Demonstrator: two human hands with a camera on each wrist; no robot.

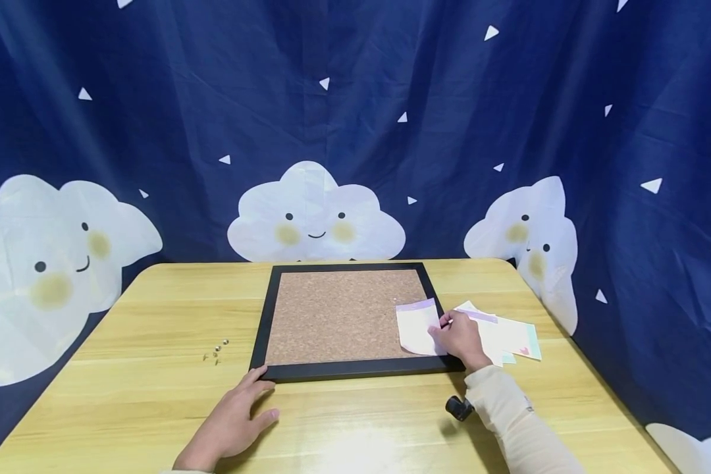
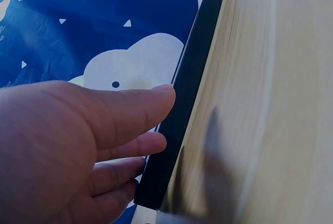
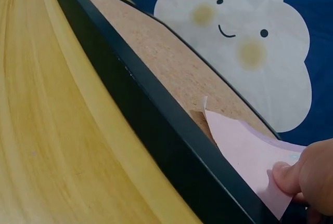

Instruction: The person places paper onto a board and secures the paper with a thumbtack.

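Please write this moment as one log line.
right grip: pinches paper sheet over corkboard; left grip: at near-left corner of frame; pins: on table

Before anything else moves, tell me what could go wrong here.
The purple-topped sheet might crease or slip askew: the right hand pinches it at one side, and it looks bowed over the corkboard.

The loose pins on the table could scatter or prick the left hand if it swept across to them.

The other sheets overlap right beside the right hand, so that hand or its sleeve might drag them.
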